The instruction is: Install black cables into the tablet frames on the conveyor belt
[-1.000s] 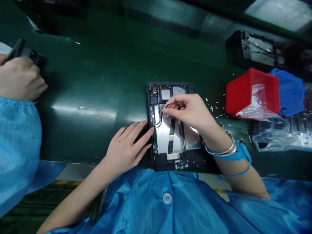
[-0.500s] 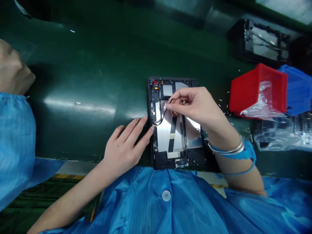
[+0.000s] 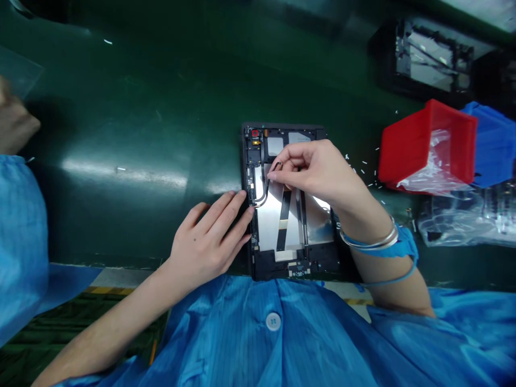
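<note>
Green anti-static matting (image 3: 121,107) covers the desk in the head view. A black tablet frame (image 3: 296,263) lies open-side up at the desk's front edge, near the middle, with its long sides running away from the person, and a silver metal panel (image 3: 278,226) fills its centre.

The right hand (image 3: 318,177) is narrowly closed: thumb and forefinger pinch a thin black cable (image 3: 264,194) above the panel, and the cable curves down to the frame's left side. The left hand (image 3: 205,242) is open, its fingers spread, with the fingertips (image 3: 242,196) touching the frame's left edge. A metal bangle (image 3: 368,242) and a blue wrist strap (image 3: 397,244) circle the right wrist.

Toward the desk's right edge, a tilted red bin (image 3: 427,145) stands beside a blue bin (image 3: 492,145), with a clear plastic bag (image 3: 455,220) in front. A co-worker's hand (image 3: 12,121) and blue sleeve (image 3: 20,226) occupy the left edge.
</note>
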`<state>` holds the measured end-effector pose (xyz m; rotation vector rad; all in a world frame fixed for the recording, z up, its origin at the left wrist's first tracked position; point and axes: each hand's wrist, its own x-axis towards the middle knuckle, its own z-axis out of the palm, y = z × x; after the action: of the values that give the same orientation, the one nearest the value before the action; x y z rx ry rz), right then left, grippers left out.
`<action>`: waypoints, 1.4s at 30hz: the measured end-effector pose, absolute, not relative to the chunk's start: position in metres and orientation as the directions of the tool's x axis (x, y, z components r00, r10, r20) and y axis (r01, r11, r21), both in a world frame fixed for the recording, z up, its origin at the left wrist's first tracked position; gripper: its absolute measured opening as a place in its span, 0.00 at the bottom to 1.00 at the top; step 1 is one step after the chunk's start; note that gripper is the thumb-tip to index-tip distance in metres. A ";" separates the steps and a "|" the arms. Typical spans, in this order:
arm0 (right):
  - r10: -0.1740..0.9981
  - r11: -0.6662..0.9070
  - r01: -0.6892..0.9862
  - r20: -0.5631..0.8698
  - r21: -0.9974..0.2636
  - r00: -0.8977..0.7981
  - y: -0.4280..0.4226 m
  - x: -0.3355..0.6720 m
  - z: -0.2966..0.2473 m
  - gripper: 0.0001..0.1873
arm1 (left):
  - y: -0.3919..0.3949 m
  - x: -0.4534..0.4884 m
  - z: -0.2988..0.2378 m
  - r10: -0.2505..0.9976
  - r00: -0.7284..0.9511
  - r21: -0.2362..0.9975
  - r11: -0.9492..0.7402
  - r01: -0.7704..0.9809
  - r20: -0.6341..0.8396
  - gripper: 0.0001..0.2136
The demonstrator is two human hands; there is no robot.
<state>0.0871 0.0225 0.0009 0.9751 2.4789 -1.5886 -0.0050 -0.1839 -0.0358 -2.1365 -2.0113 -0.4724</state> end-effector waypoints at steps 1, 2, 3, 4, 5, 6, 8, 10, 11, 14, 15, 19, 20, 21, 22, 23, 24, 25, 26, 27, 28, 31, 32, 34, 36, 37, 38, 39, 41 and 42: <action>0.486 0.272 0.531 -0.362 -0.803 -0.796 0.022 0.086 0.001 0.10 | -0.183 -0.005 -0.035 0.942 0.044 0.084 -0.076 0.994 0.333 0.15; 0.490 0.264 0.538 -0.369 -0.800 -0.790 0.022 0.086 0.002 0.09 | -0.183 -0.004 -0.033 0.944 0.045 0.082 -0.076 0.994 0.326 0.15; 0.493 0.259 0.545 -0.376 -0.797 -0.784 0.022 0.085 0.002 0.08 | -0.182 -0.003 -0.032 0.945 0.046 0.084 -0.077 0.993 0.323 0.15; 0.497 0.257 0.550 -0.380 -0.794 -0.781 0.022 0.084 0.003 0.08 | -0.180 -0.003 -0.030 0.945 0.049 0.088 -0.081 0.993 0.322 0.16; 0.501 0.258 0.554 -0.381 -0.792 -0.777 0.021 0.084 0.003 0.08 | -0.179 -0.002 -0.029 0.945 0.053 0.092 -0.087 0.992 0.321 0.18; 0.503 0.261 0.556 -0.380 -0.789 -0.776 0.021 0.083 0.003 0.08 | -0.177 -0.002 -0.028 0.948 0.059 0.093 -0.092 0.991 0.314 0.19; 0.508 0.276 0.559 -0.375 -0.782 -0.775 0.021 0.083 0.003 0.08 | -0.174 -0.002 -0.029 0.957 0.063 0.092 -0.092 0.992 0.282 0.22; 0.514 0.296 0.564 -0.369 -0.771 -0.775 0.020 0.083 0.002 0.08 | -0.171 -0.002 -0.031 0.970 0.053 0.100 -0.079 0.992 0.236 0.24; 0.518 0.306 0.568 -0.368 -0.764 -0.773 0.020 0.083 0.002 0.08 | -0.171 -0.003 -0.032 0.974 0.050 0.107 -0.075 0.991 0.221 0.25; 0.532 0.328 0.580 -0.361 -0.746 -0.766 0.020 0.082 0.001 0.08 | -0.170 -0.005 -0.034 0.976 0.056 0.115 -0.082 0.990 0.208 0.25; 0.536 0.334 0.584 -0.360 -0.740 -0.764 0.019 0.082 0.001 0.08 | -0.170 -0.006 -0.034 0.975 0.064 0.113 -0.090 0.989 0.211 0.25; 0.553 0.356 0.598 -0.355 -0.718 -0.754 0.019 0.081 0.000 0.08 | -0.168 -0.008 -0.034 0.967 0.103 0.087 -0.126 0.988 0.234 0.25; 0.556 0.362 0.598 -0.349 -0.715 -0.755 0.019 0.081 0.000 0.08 | -0.167 -0.009 -0.034 0.966 0.114 0.077 -0.135 0.988 0.234 0.25; 0.557 0.369 0.594 -0.342 -0.714 -0.757 0.019 0.081 0.000 0.08 | -0.166 -0.009 -0.034 0.964 0.125 0.068 -0.145 0.987 0.234 0.25; 0.559 0.377 0.590 -0.333 -0.713 -0.759 0.019 0.081 0.000 0.08 | -0.166 -0.010 -0.034 0.963 0.136 0.062 -0.154 0.986 0.233 0.24; 0.560 0.385 0.588 -0.326 -0.711 -0.761 0.019 0.080 0.000 0.08 | -0.165 -0.010 -0.033 0.962 0.147 0.059 -0.164 0.985 0.232 0.24; 0.561 0.392 0.588 -0.323 -0.707 -0.762 0.019 0.080 0.000 0.07 | -0.165 -0.010 -0.033 0.960 0.156 0.059 -0.174 0.983 0.233 0.24; 0.561 0.398 0.590 -0.322 -0.703 -0.762 0.019 0.080 -0.001 0.07 | -0.164 -0.010 -0.034 0.959 0.164 0.061 -0.182 0.981 0.231 0.24; 0.560 0.402 0.591 -0.323 -0.699 -0.763 0.019 0.080 -0.001 0.07 | -0.164 -0.011 -0.034 0.958 0.170 0.063 -0.189 0.980 0.231 0.24; 0.557 0.406 0.589 -0.322 -0.699 -0.765 0.020 0.080 -0.001 0.07 | -0.164 -0.011 -0.034 0.957 0.177 0.066 -0.196 0.978 0.230 0.24; 0.552 0.408 0.584 -0.320 -0.701 -0.770 0.020 0.081 -0.001 0.07 | -0.164 -0.011 -0.034 0.956 0.184 0.070 -0.205 0.976 0.230 0.24; 0.537 0.398 0.559 -0.309 -0.727 -0.785 0.022 0.083 -0.001 0.08 | -0.164 -0.013 -0.036 0.952 0.200 0.090 -0.225 0.970 0.231 0.24; 0.533 0.387 0.554 -0.311 -0.737 -0.787 0.022 0.084 -0.001 0.08 | -0.163 -0.013 -0.036 0.951 0.202 0.096 -0.229 0.969 0.234 0.23; 0.529 0.366 0.551 -0.320 -0.750 -0.786 0.022 0.085 0.000 0.09 | -0.163 -0.014 -0.036 0.950 0.207 0.099 -0.235 0.967 0.236 0.23; 0.537 0.368 0.559 -0.321 -0.744 -0.780 0.021 0.085 0.001 0.09 | -0.163 -0.014 -0.036 0.948 0.211 0.092 -0.239 0.967 0.239 0.23; 0.547 0.378 0.568 -0.318 -0.731 -0.774 0.020 0.085 0.002 0.08 | -0.163 -0.014 -0.036 0.947 0.212 0.092 -0.240 0.966 0.239 0.24; 0.557 0.391 0.579 -0.317 -0.715 -0.767 0.019 0.084 0.002 0.08 | -0.163 -0.014 -0.037 0.948 0.211 0.097 -0.240 0.966 0.240 0.24; 0.561 0.405 0.591 -0.321 -0.697 -0.763 0.018 0.083 0.002 0.07 | -0.163 -0.014 -0.037 0.948 0.209 0.107 -0.240 0.965 0.242 0.24; 0.565 0.425 0.613 -0.333 -0.666 -0.755 0.017 0.080 0.003 0.06 | -0.163 -0.014 -0.037 0.949 0.203 0.133 -0.239 0.962 0.242 0.24; 0.563 0.428 0.620 -0.342 -0.658 -0.752 0.017 0.079 0.003 0.06 | -0.163 -0.015 -0.038 0.949 0.200 0.144 -0.239 0.960 0.241 0.24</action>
<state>0.0791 0.0173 0.0025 1.0766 2.5951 -1.2419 -0.0145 -0.1631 -0.0376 -2.4043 -1.9135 -0.4372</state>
